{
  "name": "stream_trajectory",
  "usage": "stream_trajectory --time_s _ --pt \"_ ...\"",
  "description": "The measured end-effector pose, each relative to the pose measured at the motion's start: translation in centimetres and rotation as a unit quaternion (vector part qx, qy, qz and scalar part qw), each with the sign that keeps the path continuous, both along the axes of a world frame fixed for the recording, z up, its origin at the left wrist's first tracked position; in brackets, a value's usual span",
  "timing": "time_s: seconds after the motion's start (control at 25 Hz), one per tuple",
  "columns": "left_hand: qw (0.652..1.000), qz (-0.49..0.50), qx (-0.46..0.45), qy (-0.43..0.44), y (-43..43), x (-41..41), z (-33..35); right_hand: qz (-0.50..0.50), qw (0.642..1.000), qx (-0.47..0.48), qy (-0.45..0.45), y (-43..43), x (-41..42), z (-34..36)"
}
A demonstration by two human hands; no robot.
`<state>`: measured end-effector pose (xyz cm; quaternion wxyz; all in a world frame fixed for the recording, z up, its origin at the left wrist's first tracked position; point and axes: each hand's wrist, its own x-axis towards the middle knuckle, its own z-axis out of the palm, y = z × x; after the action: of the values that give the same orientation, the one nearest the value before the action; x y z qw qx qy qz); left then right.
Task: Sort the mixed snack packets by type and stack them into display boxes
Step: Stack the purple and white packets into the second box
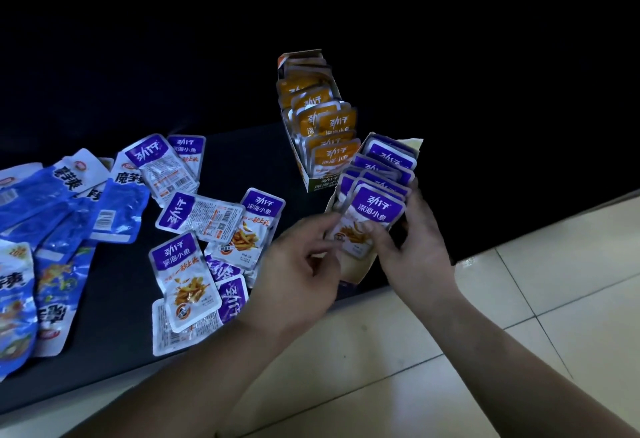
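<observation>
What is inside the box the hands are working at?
A row of upright purple packets fills the box; the left hand and right hand hold the front packet. Rear packets' lower parts and the box floor are covered.

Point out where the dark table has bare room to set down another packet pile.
Bare table lies between the loose purple packets and the orange box, and along the near edge below the blue packets. Crowded: the left half, and the corner where the left hand and right hand hold the purple box.
</observation>
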<state>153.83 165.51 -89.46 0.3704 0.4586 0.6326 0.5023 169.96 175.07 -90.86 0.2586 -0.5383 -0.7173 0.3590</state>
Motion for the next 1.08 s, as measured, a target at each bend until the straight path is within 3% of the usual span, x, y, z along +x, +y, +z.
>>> stream_trajectory --time_s 0.12,0.28,0.48,0.8,0.92,1.0,1.08 --pt "0.988 0.056 -0.010 0.147 -0.5 -1.3 -1.0 -0.006 0.999 -0.028 0.021 0.2 0.1 0.4" --pt "0.997 -0.002 -0.058 0.045 -1.3 -0.3 -1.7 -0.005 0.998 -0.050 0.035 -1.2 0.0 0.6" --pt "0.994 -0.013 -0.061 0.089 -1.8 0.9 -1.6 0.014 0.998 -0.061 0.013 -0.4 -0.8 0.1" --pt "0.996 0.039 -0.068 0.032 -2.3 0.9 -0.6 -0.024 0.997 -0.068 0.025 -1.5 1.6 0.9" --pt "0.995 0.055 -0.086 -0.001 -3.4 -0.1 -0.1 -0.041 0.997 0.068 -0.019 -3.3 2.1 2.7" --pt "0.994 0.061 -0.095 -0.007 -4.4 -1.7 0.0 0.015 0.982 0.188 -0.015 -4.7 0.4 4.4" --pt "0.991 0.069 -0.106 0.039 -5.9 -4.4 0.1 0.109 0.980 0.159 0.041 -6.5 -2.6 5.2"
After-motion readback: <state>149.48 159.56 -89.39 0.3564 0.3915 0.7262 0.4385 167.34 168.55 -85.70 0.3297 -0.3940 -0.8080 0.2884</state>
